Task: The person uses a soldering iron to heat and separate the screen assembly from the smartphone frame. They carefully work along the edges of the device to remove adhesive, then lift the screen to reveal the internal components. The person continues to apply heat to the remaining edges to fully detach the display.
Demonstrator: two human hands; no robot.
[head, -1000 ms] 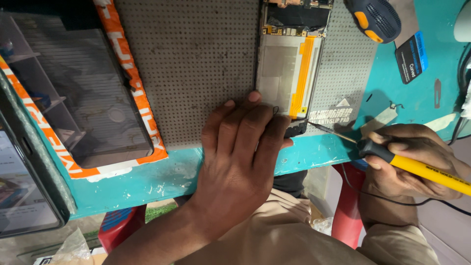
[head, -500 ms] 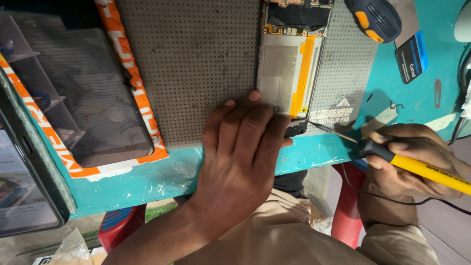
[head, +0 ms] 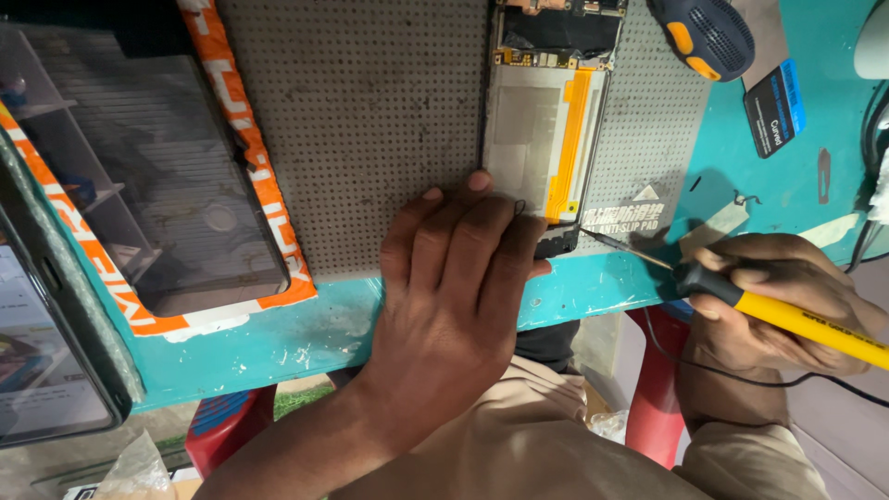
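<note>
Two hands busy: left hand [head: 454,278] flat, fingers spread, pinning opened smartphone with orange flex cable [head: 548,130] onto grey perforated mat [head: 370,120]. Right hand [head: 773,301] fingers clenched around yellow-handled soldering iron [head: 787,315], tip touching phone's lower corner on teal desk [head: 593,287].

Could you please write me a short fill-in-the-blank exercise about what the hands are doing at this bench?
1. The right hand holds a soldering iron with a ____ handle.
2. The left hand lies flat, fingertips on the lower end of the opened ____.
3. The opened phone lies on a grey perforated ____.
4. The iron's tip points at the phone's ____ end.

Missing words: yellow; phone; mat; lower
</note>
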